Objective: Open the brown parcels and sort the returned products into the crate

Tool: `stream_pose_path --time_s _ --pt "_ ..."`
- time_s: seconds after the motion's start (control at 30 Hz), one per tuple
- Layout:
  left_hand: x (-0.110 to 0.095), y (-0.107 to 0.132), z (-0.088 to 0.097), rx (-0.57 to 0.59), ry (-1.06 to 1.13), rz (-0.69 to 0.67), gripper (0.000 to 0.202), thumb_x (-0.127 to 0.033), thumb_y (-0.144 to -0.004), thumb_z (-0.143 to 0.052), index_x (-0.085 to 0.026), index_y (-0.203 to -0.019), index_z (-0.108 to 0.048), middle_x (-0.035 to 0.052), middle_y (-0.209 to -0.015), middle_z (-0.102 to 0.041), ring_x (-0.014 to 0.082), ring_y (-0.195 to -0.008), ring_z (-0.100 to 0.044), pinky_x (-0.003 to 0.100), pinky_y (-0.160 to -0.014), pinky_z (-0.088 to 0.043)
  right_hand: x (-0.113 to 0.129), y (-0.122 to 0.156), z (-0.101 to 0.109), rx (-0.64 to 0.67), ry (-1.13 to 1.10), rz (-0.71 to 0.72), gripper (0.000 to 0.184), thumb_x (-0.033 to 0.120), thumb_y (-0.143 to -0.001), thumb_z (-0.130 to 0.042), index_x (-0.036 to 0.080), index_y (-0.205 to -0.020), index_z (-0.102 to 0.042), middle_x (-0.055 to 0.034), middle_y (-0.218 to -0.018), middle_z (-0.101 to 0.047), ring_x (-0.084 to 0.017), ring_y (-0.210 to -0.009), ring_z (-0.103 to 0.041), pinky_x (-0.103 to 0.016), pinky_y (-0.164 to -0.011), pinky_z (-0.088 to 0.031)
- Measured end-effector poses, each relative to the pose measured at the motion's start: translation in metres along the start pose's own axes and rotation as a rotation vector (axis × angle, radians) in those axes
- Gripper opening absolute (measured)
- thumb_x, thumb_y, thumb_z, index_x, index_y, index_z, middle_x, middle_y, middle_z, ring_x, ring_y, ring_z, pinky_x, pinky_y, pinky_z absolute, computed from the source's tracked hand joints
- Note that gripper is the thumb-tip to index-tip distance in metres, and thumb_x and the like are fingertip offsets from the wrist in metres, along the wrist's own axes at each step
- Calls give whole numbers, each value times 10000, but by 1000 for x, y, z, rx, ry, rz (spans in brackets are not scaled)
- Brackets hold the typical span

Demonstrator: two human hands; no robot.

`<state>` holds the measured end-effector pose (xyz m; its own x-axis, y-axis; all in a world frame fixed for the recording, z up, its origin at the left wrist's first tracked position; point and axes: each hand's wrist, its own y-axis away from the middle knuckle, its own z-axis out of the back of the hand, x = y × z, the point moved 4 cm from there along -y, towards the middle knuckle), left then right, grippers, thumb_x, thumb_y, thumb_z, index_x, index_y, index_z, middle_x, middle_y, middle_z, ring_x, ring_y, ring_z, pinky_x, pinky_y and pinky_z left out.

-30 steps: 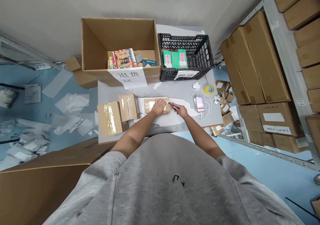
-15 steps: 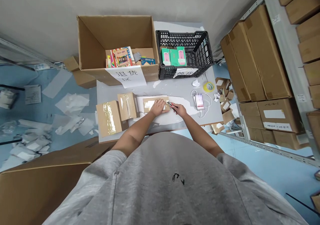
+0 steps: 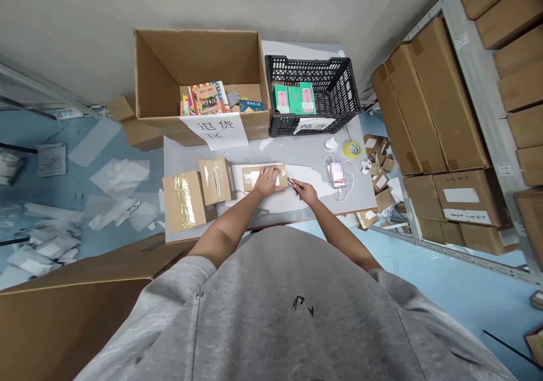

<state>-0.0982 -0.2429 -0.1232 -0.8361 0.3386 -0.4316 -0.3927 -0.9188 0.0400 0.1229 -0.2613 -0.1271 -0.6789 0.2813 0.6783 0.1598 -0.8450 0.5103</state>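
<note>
A small flat cardboard box (image 3: 251, 182) with clear tape lies on white paper (image 3: 311, 178) on the table. My left hand (image 3: 267, 181) grips it from above, fingers over its top and thumb at the near side. My right hand (image 3: 306, 192) is closed around a utility knife (image 3: 296, 185) with a dark and red handle. Its metal tip points left, at the box's right end; whether it touches the cardboard I cannot tell. Two taped cardboard boxes, a smaller one (image 3: 215, 181) and a larger one (image 3: 185, 200), stand left of my left hand.
Behind are a big open carton (image 3: 155, 76) with books and a black crate (image 3: 314, 124) with green boxes. A tape roll (image 3: 352, 149) and a phone (image 3: 337, 174) with a white cable lie right. Stacked cartons fill the shelf (image 3: 470, 87); paper scraps (image 3: 121, 174) litter the floor left.
My right hand has shifted slightly right and toward me, drawing the knife tip off the box's top to beside its right end. My left hand stays on the box.
</note>
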Motion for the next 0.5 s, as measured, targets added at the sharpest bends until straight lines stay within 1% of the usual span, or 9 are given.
stream_pose_path --time_s 0.07,0.13,0.2,0.23,0.27,0.33,0.4,0.43,0.5 --pt "-2 -1 6 0 -3 12 934 -624 -802 -774 -163 -1558 -477 237 -1575 -470 425 -1463 -390 574 -1223 -231 0 3 0 -56 -15 -19 456 449 -1066 -509 334 -1492 -627 63 -775 -709 -88 -511 -590 -215 -651 -532" --pt "-5 -3 11 55 -23 9 1025 -571 -770 -801 -224 -1642 -387 213 -1654 -402 443 -1496 -357 610 -1230 -200 3 2 0 -105 -20 -40 490 436 -1068 -501 331 -1543 -560 49 -853 -740 -103 -558 -633 -250 -731 -572" --pt "-7 -7 14 122 -62 34 1066 -556 -754 -814 -290 -1671 -339 203 -1681 -373 464 -1474 -386 642 -1200 -236 8 -1 -1 -128 -2 -55 526 420 -1056 -518 325 -1574 -503 25 -946 -765 -129 -619 -679 -302 -826 -595" --pt "-5 -9 16 137 -84 85 1069 -574 -758 -810 -303 -1674 -331 214 -1683 -366 476 -1457 -405 655 -1176 -268 12 -2 -2 -136 10 -58 545 412 -1049 -529 322 -1585 -479 9 -1004 -773 -145 -658 -701 -332 -870 -599" --pt "-2 -13 19 135 -107 171 1060 -609 -771 -793 -295 -1672 -332 235 -1681 -359 489 -1438 -423 662 -1146 -308 15 -3 -3 -144 19 -58 567 405 -1043 -538 318 -1596 -452 -11 -1073 -776 -165 -708 -723 -361 -907 -597" --pt "10 -19 25 101 -141 430 1028 -699 -820 -712 -217 -1657 -359 293 -1675 -326 507 -1380 -479 641 -1061 -415 22 -5 -6 -162 23 -47 626 403 -1026 -564 300 -1621 -398 -55 -1223 -754 -212 -853 -754 -403 -967 -584" --pt "26 -24 30 81 -148 698 995 -751 -877 -603 -117 -1617 -406 343 -1651 -323 500 -1296 -555 567 -930 -520 29 -7 -10 -166 15 -21 718 426 -995 -618 275 -1644 -349 -95 -1347 -708 -255 -1023 -746 -418 -1011 -565" --pt "34 -27 32 87 -148 790 961 -749 -906 -555 -89 -1594 -433 354 -1628 -347 488 -1254 -591 526 -860 -551 32 -7 -13 -157 9 -3 780 446 -972 -652 265 -1656 -322 -111 -1393 -681 -268 -1088 -732 -418 -1026 -558" --pt "46 -34 35 109 -166 811 851 -688 -967 -483 -76 -1558 -486 356 -1549 -446 469 -1206 -637 479 -761 -575 37 -8 -19 -127 3 32 931 498 -909 -731 255 -1678 -265 -137 -1460 -629 -282 -1171 -702 -417 -1045 -546"
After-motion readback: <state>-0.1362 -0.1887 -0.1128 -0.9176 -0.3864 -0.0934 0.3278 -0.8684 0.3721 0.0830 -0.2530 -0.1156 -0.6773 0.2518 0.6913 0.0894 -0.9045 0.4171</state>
